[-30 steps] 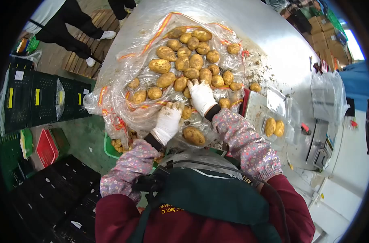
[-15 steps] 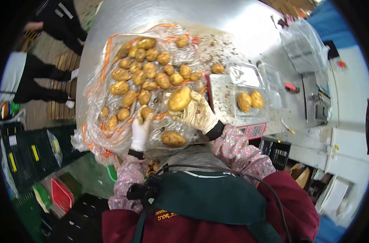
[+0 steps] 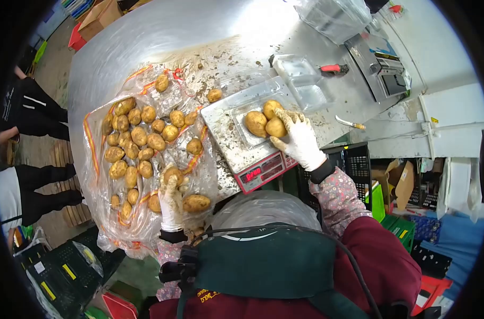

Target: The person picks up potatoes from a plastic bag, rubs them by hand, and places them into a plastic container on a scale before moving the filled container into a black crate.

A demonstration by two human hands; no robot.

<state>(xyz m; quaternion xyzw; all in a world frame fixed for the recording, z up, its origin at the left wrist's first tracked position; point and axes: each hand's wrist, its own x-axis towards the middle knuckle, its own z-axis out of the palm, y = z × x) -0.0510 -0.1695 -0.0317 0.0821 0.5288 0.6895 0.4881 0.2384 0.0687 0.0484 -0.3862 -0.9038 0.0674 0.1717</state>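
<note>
My right hand [image 3: 300,142], in a dirty white glove, reaches over the scale [image 3: 226,151] with fingers and thumb closed around a potato [image 3: 275,128]. That potato sits against two others [image 3: 255,123] in a clear plastic tray [image 3: 241,129] on the scale. My left hand [image 3: 170,204], also gloved, is closed on a smaller potato [image 3: 173,174] above the clear plastic bag [image 3: 106,210]. A larger potato [image 3: 197,203] lies just right of it. Several muddy potatoes [image 3: 139,135] are spread over the bag. Red digits glow on the scale's display, too blurred to read surely.
Behind the scale lie empty clear trays [image 3: 308,95] and a red-handled tool [image 3: 332,68]. A stack of bagged containers [image 3: 335,18] stands at the back. Dirt covers parts of the metal table [image 3: 109,58]. Black crates [image 3: 353,170] sit below right; people stand at left.
My right hand has carried the large potato from over the bag to the tray, which now holds three potatoes. My left hand still grips its potato. The view has turned toward the right.
</note>
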